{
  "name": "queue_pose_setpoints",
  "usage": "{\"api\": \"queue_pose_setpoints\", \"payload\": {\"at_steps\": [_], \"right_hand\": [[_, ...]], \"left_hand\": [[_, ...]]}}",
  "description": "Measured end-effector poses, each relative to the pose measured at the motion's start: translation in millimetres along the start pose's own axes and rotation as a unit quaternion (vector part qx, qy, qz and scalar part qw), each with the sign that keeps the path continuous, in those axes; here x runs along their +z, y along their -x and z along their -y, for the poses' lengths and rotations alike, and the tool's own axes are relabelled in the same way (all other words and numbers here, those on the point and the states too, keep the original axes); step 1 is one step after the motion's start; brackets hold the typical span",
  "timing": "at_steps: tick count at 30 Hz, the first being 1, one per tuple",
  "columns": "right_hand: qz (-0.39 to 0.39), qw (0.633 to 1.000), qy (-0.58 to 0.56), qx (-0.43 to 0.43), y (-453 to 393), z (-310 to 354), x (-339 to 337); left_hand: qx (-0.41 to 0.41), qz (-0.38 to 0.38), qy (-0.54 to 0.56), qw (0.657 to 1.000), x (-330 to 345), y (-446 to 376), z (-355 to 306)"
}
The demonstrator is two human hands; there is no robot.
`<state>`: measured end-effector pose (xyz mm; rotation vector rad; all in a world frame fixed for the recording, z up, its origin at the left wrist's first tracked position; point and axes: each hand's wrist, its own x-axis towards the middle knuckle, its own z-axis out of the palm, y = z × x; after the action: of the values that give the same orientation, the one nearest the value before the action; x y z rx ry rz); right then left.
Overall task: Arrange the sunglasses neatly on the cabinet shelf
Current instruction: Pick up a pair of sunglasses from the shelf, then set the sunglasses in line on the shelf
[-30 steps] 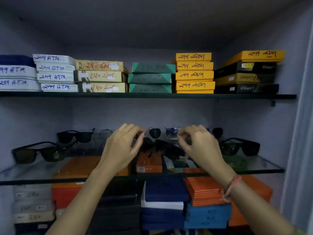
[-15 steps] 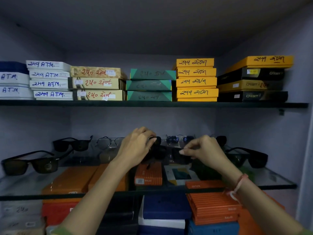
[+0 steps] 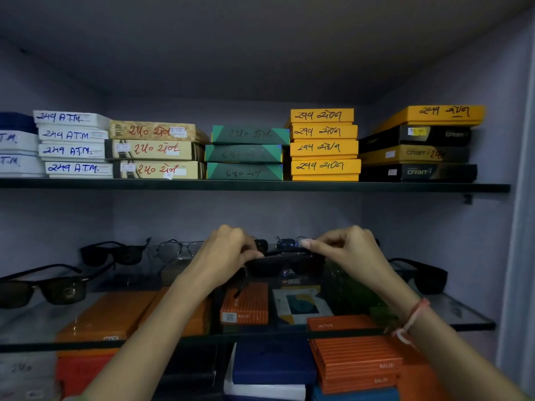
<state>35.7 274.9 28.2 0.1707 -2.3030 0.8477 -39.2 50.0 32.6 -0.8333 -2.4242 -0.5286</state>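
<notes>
We pinch the black sunglasses (image 3: 285,263) at both ends, left hand (image 3: 223,256) and right hand (image 3: 351,253), mid glass shelf (image 3: 463,314). Pairs left and right of them look placed; this one isn't released yet, so we're roughly midway.

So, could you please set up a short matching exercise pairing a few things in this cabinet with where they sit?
Column one:
1. green boxes
2. black sunglasses
3. brown-lens sunglasses
4. blue box

Column two:
a. glass shelf, far left
b. below the glass shelf
c. top shelf, middle
d. held between the left hand and right hand

Pairs: 1-c, 2-d, 3-a, 4-b
</notes>
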Motion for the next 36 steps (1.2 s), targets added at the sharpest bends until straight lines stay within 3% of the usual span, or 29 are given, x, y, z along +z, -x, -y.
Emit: {"api": "queue_pose_setpoints", "payload": {"at_steps": [8,13,19,36], "right_hand": [[-0.027,0.992,0.124,0.016,-13,-2,-15],[-0.052,0.978,0.196,0.057,-17,-16,-21],[0.008,0.973,0.193,0.126,-27,-46,-27],[0.067,0.967,0.202,0.143,-43,-70,-20]], "left_hand": [[0.001,-0.008,-0.014,1.000,3,-5,-20],[-0.089,0.047,0.037,0.994,10,-17,-27],[-0.183,0.086,0.090,0.975,22,-36,-42],[-0.221,0.152,0.042,0.962,49,-60,-45]]}}
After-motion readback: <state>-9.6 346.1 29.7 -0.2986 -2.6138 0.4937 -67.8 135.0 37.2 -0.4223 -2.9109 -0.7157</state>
